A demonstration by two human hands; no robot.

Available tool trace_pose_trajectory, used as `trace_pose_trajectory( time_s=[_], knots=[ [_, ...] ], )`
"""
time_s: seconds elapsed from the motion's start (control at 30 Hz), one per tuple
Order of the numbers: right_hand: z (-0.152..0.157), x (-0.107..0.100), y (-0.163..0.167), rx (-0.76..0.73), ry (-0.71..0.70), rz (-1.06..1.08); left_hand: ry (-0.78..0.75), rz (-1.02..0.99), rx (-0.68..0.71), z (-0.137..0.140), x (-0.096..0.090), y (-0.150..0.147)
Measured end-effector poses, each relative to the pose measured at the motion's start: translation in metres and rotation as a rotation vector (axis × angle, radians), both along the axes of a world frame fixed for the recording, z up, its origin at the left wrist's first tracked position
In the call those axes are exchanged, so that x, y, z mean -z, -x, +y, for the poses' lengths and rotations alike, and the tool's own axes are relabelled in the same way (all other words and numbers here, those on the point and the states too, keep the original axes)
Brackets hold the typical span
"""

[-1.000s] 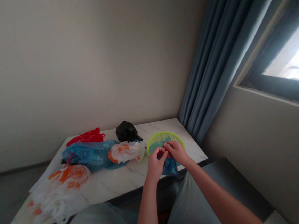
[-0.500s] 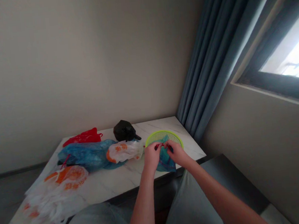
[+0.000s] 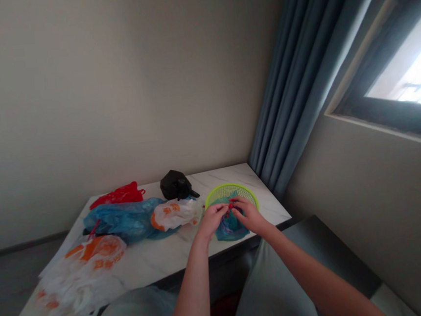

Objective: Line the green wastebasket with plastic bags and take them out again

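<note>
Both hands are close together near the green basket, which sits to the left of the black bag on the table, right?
Not quite: the green basket sits to the right of the black bag on the table, as the head view shows. The left hand and right hand are indeed close together near it.

Dim room; daylight glares white through the dark-framed glass window [image 3: 419, 73] at right. The plain grey-beige wall [image 3: 116, 87] darkens beside the blue-grey fabric curtain [image 3: 300, 86]. Two bare hands [image 3: 251, 216] look soft.
</note>
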State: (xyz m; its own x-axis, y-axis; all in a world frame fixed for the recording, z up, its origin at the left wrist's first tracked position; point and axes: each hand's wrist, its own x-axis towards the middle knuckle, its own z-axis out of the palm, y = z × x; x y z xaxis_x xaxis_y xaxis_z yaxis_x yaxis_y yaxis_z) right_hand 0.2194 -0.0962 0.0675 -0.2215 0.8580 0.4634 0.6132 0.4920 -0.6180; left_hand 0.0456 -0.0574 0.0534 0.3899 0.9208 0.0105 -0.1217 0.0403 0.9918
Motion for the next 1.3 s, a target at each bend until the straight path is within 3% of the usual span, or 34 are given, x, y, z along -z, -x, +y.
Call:
trace_pose_trajectory(
  time_s=[0.17,0.33,0.4,0.53,0.63,0.7,0.77,0.93,1.1,1.3],
  knots=[
    [0.002,0.001,0.000,0.025,0.003,0.080,0.127,-0.205,-0.056,0.002,0.005,-0.010],
    [0.000,0.000,-0.018,0.119,-0.034,0.176,0.061,-0.177,-0.257,0.011,0.013,-0.010],
    [-0.003,0.005,-0.036,0.221,-0.046,0.228,0.022,-0.162,-0.386,0.017,0.020,-0.004],
    [-0.008,0.024,-0.080,0.561,0.005,0.388,0.006,-0.150,-0.567,0.031,0.035,0.013],
    [-0.010,0.037,-0.098,0.595,0.172,0.537,-0.012,-0.113,-0.623,0.036,0.041,0.019],
    [-0.010,0.039,-0.098,0.586,0.209,0.560,-0.041,-0.082,-0.625,0.035,0.041,0.019],
    [-0.011,0.034,-0.092,0.587,0.159,0.511,-0.071,-0.053,-0.615,0.033,0.036,0.017],
    [-0.016,0.007,-0.065,0.536,0.026,0.458,-0.130,-0.002,-0.573,0.022,0.012,0.008],
    [-0.020,-0.010,-0.035,0.349,0.159,0.509,-0.137,-0.015,-0.415,0.003,-0.012,-0.011],
    [-0.023,-0.003,-0.016,0.219,0.343,0.577,-0.121,0.015,-0.171,-0.021,-0.029,-0.044]
  ],
)
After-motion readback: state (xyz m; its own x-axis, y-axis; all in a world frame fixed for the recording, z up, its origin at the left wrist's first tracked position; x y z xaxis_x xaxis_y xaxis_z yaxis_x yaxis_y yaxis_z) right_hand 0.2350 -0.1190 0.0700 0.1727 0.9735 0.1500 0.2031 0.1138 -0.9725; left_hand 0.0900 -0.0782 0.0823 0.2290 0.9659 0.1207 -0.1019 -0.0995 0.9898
